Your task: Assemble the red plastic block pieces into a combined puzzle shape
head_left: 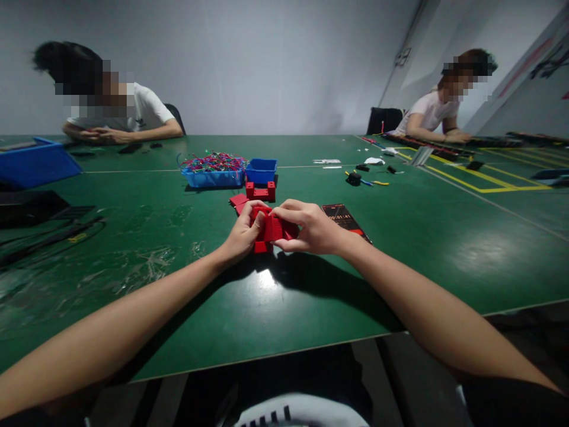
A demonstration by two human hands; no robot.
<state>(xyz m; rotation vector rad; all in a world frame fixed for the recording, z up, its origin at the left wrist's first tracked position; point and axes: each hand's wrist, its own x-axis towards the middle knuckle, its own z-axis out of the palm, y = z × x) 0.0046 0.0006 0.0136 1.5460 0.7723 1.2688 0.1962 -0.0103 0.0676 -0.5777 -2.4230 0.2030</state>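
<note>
Red blocky parts sit between my two hands, low over the green table. My left hand is closed round their left side, its thumb lying across the front. From the right, my right hand pinches them with thumb and fingers. Fingers hide part of the red pieces, so how they join cannot be made out. Just beyond stands a red U-shaped block, with a flat red piece beside it. A phone showing a timer lies right of my right hand.
A blue bin heaped with coloured wires stands beyond, beside a smaller blue bin. Black connectors with wires lie to the right. Black cables and clear plastic film are at left. Two people sit across the table.
</note>
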